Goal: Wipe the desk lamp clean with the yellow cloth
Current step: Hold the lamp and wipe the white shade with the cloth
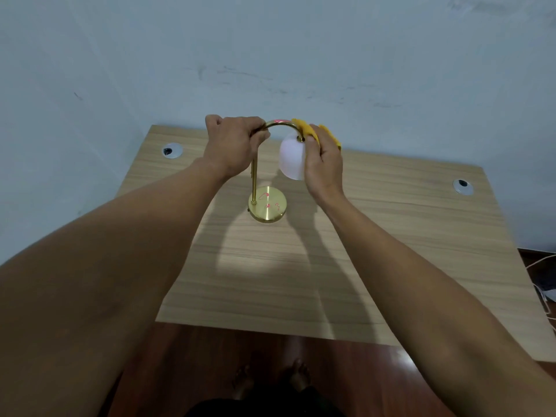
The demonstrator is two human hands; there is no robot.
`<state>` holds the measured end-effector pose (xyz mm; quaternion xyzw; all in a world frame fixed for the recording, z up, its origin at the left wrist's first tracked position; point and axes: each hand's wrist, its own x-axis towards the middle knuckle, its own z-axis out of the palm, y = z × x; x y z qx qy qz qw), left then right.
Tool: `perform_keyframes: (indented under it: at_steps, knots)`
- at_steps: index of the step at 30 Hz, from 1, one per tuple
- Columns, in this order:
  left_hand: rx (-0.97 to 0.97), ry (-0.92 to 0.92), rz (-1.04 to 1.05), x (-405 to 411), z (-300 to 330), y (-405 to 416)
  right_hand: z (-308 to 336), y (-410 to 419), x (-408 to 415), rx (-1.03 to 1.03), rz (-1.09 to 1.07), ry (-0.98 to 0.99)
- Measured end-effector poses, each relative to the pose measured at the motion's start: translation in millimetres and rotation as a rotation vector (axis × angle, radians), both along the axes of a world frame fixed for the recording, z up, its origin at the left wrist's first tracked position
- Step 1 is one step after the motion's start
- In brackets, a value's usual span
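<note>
One desk lamp [266, 176], one yellow cloth [307, 130] and your two bare hands meet over a single wood-grain table [391, 236] set against a pale blue wall [270, 55]. The lamp stands toward the far middle of the tabletop: a round, polished brass base [267, 204] carrying several red scribbles, a thin brass stem rising from its left edge, and a curved brass neck arching to the right into one smooth, frosted white shade [291, 159] shaped like a bell.

Your left hand [233, 144] is curled tight around the left end of the arch, gripping the brass tube. Your right hand [323, 164] holds the cloth against the right end of the arch, just above the shade; the soft fabric bunches between your fingers, and how firmly they press cannot be made out from this angle.

Two round, grey-rimmed cable holes are cut into the tabletop, one at the far left [172, 150] and one at the far right [462, 186]. Below the near edge lies dark reddish wooden floor [210, 356], where your two bare feet [272, 379] show dimly. A white cable [541, 260] trails on the floor at far right.
</note>
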<state>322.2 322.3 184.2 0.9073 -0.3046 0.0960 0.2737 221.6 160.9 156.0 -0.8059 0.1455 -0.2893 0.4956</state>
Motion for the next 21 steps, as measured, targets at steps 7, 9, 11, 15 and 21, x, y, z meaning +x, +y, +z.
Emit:
perform_keyframes:
  at_steps: [7,9,11,15,21]
  knots:
    - [0.0,0.007,0.015,-1,0,0,-44,15,-31,-0.619,-0.123,-0.088]
    - [0.002,0.008,0.008,0,1,-1,-31,15,-25,-0.791,-0.137,0.008]
    - [0.0,0.012,0.001,-1,1,-1,-17,18,-12,-0.938,-0.19,0.137]
    - [0.017,0.005,0.007,-1,2,0,-8,26,-7,-1.006,-0.245,0.176]
    - [0.016,-0.006,0.019,-1,1,-1,-1,22,-14,-0.987,-0.226,0.184]
